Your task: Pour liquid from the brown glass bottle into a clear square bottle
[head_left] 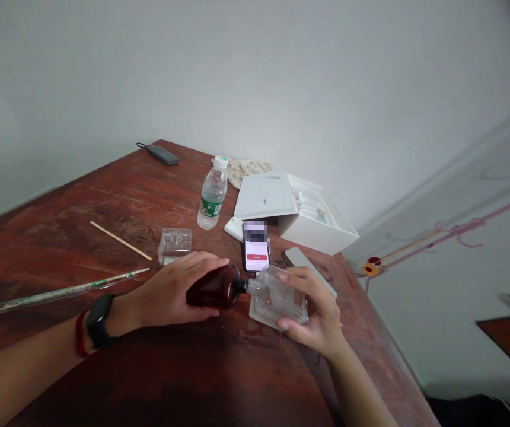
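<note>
My left hand (172, 292) is wrapped round a dark brown bottle (214, 289) that lies tipped on its side, its black nozzle pointing right. My right hand (319, 314) grips a clear square glass bottle (277, 298), tilted with its neck meeting the brown bottle's nozzle. Both are held just above the red-brown wooden table (104, 207). A black watch and a red band sit on my left wrist. A few wet drops lie on the wood below the bottles.
Behind the hands lie a phone with a lit screen (255, 252), a second phone (302, 261), a clear glass stopper block (175, 244), a plastic water bottle (213, 194), an open white box (297, 210), two sticks (119, 240), and a grey power bank (162, 154). The table edge drops off at right.
</note>
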{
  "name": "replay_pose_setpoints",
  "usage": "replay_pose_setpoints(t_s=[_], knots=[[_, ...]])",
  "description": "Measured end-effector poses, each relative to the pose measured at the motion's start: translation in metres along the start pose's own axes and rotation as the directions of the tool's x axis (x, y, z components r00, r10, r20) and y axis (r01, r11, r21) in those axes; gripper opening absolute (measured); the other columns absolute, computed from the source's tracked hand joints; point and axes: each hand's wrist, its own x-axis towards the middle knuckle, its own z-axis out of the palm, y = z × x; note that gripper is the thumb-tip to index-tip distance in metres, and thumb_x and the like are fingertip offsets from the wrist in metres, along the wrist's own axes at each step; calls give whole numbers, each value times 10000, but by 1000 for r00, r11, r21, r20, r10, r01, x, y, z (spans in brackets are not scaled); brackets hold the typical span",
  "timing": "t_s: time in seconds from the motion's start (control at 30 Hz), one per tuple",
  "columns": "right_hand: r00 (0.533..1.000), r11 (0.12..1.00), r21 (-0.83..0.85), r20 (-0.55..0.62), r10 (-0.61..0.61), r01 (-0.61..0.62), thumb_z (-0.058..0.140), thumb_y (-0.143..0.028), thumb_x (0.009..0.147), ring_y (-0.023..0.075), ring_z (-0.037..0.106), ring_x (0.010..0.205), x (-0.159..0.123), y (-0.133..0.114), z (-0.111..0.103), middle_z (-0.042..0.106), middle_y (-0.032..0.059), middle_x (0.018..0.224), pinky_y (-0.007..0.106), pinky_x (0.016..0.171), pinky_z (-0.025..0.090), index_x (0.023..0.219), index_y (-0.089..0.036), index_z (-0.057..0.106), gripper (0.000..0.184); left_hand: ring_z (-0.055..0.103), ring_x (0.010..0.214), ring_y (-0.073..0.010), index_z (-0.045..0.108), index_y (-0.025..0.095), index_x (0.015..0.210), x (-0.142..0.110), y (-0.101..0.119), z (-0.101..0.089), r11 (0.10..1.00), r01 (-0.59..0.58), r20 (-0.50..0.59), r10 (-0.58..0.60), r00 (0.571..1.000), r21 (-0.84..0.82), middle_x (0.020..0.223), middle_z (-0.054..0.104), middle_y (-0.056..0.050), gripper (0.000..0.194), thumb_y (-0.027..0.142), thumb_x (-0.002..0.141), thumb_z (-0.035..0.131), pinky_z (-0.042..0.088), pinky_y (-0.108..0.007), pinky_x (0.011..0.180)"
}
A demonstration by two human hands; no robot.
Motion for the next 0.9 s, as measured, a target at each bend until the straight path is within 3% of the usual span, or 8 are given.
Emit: replay_pose_setpoints(t_s=[0.9], knots=[[1000, 1000, -4, 1, 1, -1, 742, -607, 929, 296, 706, 1045, 0, 0, -1, 705, 117, 1183, 436, 821, 598, 1386, -284, 659, 565, 626, 1267, -317, 431, 285, 1529, 0, 2, 0, 999, 35, 20, -35, 999, -13, 1427, 624, -112, 750, 398, 899, 821, 533, -459, 1076]])
